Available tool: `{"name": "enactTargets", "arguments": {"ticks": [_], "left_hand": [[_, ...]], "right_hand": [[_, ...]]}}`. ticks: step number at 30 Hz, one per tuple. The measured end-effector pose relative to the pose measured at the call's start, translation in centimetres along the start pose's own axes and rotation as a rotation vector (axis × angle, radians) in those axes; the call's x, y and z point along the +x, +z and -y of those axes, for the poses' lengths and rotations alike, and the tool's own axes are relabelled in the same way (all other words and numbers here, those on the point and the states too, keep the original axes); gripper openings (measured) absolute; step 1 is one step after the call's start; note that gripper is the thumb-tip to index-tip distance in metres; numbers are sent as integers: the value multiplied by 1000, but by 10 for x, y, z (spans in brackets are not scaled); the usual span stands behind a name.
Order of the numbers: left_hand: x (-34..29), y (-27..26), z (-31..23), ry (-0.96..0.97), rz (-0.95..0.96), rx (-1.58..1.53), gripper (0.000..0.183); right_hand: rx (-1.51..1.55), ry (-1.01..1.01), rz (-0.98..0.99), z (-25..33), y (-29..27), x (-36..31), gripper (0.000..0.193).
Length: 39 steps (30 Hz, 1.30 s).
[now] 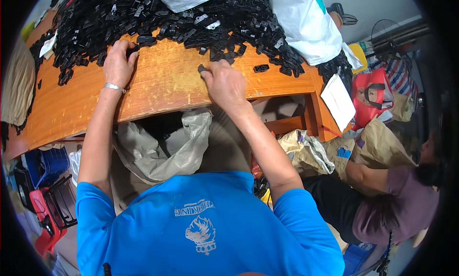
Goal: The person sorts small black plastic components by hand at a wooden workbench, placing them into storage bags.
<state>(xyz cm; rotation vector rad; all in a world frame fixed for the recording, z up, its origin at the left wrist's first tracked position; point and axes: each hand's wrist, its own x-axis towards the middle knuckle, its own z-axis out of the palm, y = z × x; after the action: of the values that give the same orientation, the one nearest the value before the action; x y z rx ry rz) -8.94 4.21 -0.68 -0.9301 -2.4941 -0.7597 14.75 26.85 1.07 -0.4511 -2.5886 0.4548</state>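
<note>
A large heap of small black plastic parts (119, 18) covers the far side of the wooden table (167, 80). At the heap's near edge, my left hand (118, 65) is closed, with a dark part between thumb and forefinger, mostly hidden by the fingers. My right hand (225, 82) rests over the tabletop further right, its fingers curled in a pinch. A small black plastic part (201, 68) sticks out at its thumb tip. To the right of that hand lies a single black part (261, 68), apart from the heap.
White sacks (306, 25) stand at the heap's back and right. Below the table edge, an open grey sack (162, 156) hangs before me. A white card (338, 101) and a red bag (372, 97) are at the right. Another person (401, 204) sits close on my right.
</note>
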Motion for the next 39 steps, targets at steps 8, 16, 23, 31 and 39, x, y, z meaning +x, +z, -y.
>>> {"name": "enactTargets", "arguments": {"ticks": [8,16,23,31,39], "left_hand": [[-37,-24,-41,19,40,-287,18],[-59,-27,-64,64,139,-425,24],[-61,-34,-64,-84,22,-595,34],[-71,-23,-76,52,87,-593,51],[-74,-23,-77,-32,140,-773,58]], "right_hand": [[127,-96,132,23,0,-3,25],[141,-58,223,19,-6,-6,39],[189,-117,202,41,0,5,34],[589,129,154,63,28,22,28],[1086,352,262,66,52,22,25]]}}
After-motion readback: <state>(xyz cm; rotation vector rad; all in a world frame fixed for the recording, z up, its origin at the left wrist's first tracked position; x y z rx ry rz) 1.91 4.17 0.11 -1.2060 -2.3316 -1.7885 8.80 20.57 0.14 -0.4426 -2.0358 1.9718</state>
